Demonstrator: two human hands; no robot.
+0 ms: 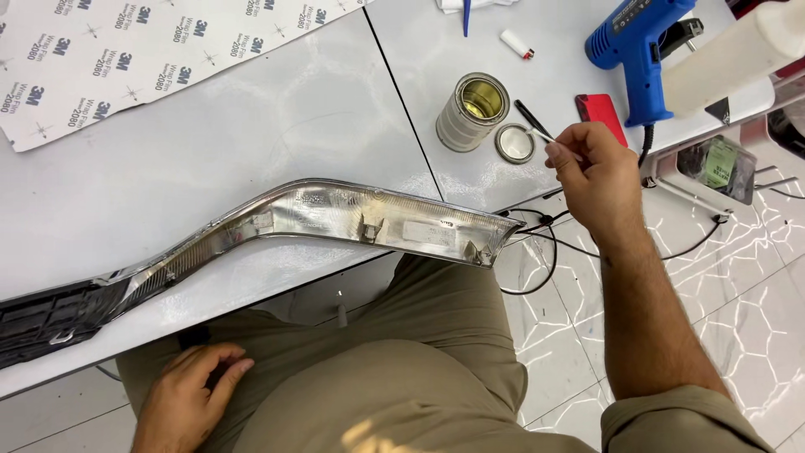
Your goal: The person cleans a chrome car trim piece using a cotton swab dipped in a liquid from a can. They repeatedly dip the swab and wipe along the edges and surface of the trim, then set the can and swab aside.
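While we look down from the head camera, our left hand (191, 394) lies nearest us, resting loosely curled on the thigh of our khaki trousers (394, 369), below the table edge and holding nothing. Just beyond it, the long chrome trim strip (335, 214) lies inner face up along the near edge of the white table (251, 126), its dark end at the left and its pointed right tip jutting just past the table's corner. Beyond that tip, our right hand (595, 172) hovers with thumb and fingertips pinched shut on a thin white-handled brush (537, 126) with a dark tip. The brush sits just right of the tin's round lid (514, 143), which lies beside the open metal tin (472, 111). Farther right of the trim we see a red phone (599, 113) and a blue hot glue gun (637, 50). Farthest off, left of the tin, lies a printed backing sheet (126, 59).
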